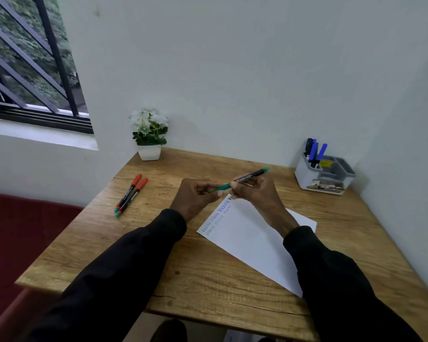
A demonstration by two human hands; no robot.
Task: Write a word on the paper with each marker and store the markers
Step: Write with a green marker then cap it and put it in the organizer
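A green marker [248, 178] with a black barrel is held above the white paper [247, 238]. My right hand [253, 191] grips its barrel, and my left hand [195, 195] pinches the green cap end [221, 188]. The paper lies at an angle on the wooden table [198, 270] and carries several handwritten words in blue ink along its upper left edge. Two red-capped markers [131, 195] lie side by side on the table to the left. Several blue markers [315, 151] stand upright in the grey desk organizer [324, 177] at the back right corner.
A small white pot with white flowers [149, 134] stands at the table's back left corner against the wall. A barred window [27, 62] is on the left wall. A red seat [17, 233] sits beside the table on the left.
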